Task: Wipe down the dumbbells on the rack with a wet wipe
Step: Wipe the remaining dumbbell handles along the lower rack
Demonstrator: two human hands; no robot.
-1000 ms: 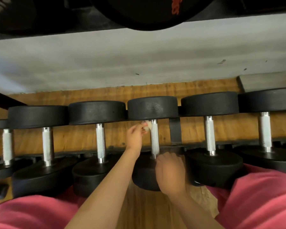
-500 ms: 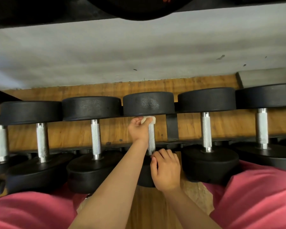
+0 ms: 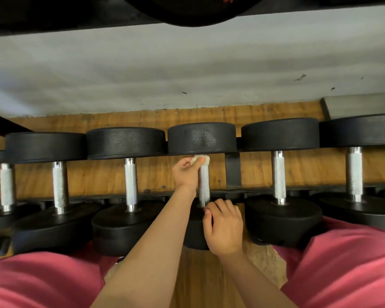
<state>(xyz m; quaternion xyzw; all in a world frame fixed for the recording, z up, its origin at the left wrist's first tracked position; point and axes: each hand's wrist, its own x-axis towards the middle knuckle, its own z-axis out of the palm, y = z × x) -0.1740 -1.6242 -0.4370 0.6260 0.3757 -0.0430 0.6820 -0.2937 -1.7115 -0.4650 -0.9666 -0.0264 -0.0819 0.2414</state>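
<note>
Black rubber heads and knurled steel handles line up side by side on the rack point(image 3: 232, 172), and all the action is on one dumbbell point(image 3: 204, 185) near the middle of the row. Left hand point(image 3: 187, 172) is up at the far end of its handle, fingers and thumb pinching a small, bunched white wet wipe point(image 3: 201, 158). That wipe sits right at the top of the handle, tucked into the joint just under the far head point(image 3: 201, 141), which shows a shiny speckled patch on its upper side. Right hand point(image 3: 226, 227) is down at the near end, fingers curled over the near head point(image 3: 195, 232), fingertips just beside the spot where the handle meets it, thumb lying along the left, so it grips that head. Between the two hands the handle shows bare and silver. Neighbouring dumbbells point(image 3: 130, 181) lie parallel on either side, close by. Under the rack, a wooden floor point(image 3: 93, 176) runs back to a grey wall point(image 3: 187, 74). Up top, a dark upper shelf with a large round black weight point(image 3: 193, 10) cuts across the view. Down at the bottom, red shorts point(image 3: 342, 263) on both knees frame the two bare forearms, the left reaching further in than the right.
</note>
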